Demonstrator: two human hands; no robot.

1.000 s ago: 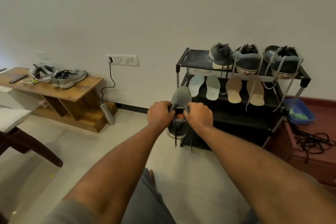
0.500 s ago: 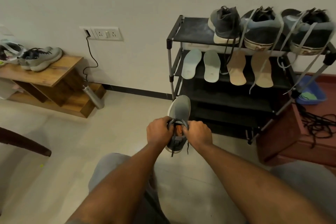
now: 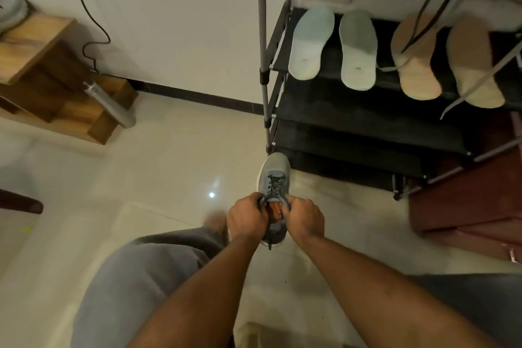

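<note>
Just short of the shoe rack point(image 3: 264, 65), two hands grip one grey shoe point(image 3: 275, 175).
Nearest me, I see the left hand point(image 3: 248, 213) and right hand point(image 3: 305, 216) each curled tight round one side of the shoe's opening, with the shoe between them and its toe almost at the rack's bottom front post. I judge an uneven pull could twist it out of one grip, or the laces point(image 3: 274, 185) could catch a finger. Pushed forward, the toe would knock that post. Farther up the rack, a jolt might slide the leaning insoles point(image 3: 310, 42) off.
</note>
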